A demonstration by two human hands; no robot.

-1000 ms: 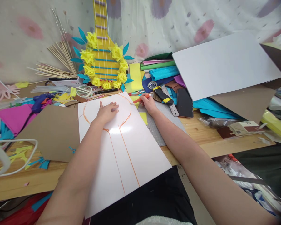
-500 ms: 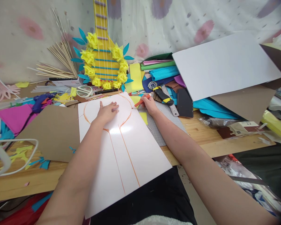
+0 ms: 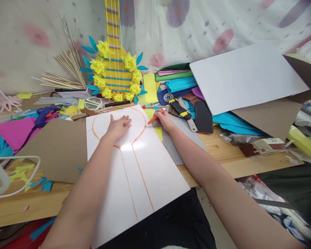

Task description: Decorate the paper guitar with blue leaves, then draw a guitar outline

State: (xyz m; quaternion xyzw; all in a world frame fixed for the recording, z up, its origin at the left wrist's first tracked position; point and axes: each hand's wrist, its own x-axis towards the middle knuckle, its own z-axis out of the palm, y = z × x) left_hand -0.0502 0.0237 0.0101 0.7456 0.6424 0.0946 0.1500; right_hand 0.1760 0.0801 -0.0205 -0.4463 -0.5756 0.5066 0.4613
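Note:
My left hand (image 3: 119,128) lies with spread fingers on a white board (image 3: 160,180), holding it down. By its fingertips shows a small purplish-grey bit (image 3: 126,124) that I cannot make out. My right hand (image 3: 164,121) grips an orange marker (image 3: 152,118), its tip touching the board at the right side of a drawn curve. Orange lines on the board form a rounded outline with two long straight lines running from it toward me. Part of the outline is hidden under my left hand and forearm.
A yellow paper guitar (image 3: 118,74) with yellow flowers stands behind the board. To the right lie a utility knife (image 3: 180,109), a metal ruler (image 3: 191,124), a phone (image 3: 204,117) and a white sheet (image 3: 248,79). Brown cardboard (image 3: 59,148) and scissors (image 3: 93,103) are leftward.
The orange marker's tip has moved slightly down along the right side of the curve. My left hand stays on the board. The whole view has shifted a little.

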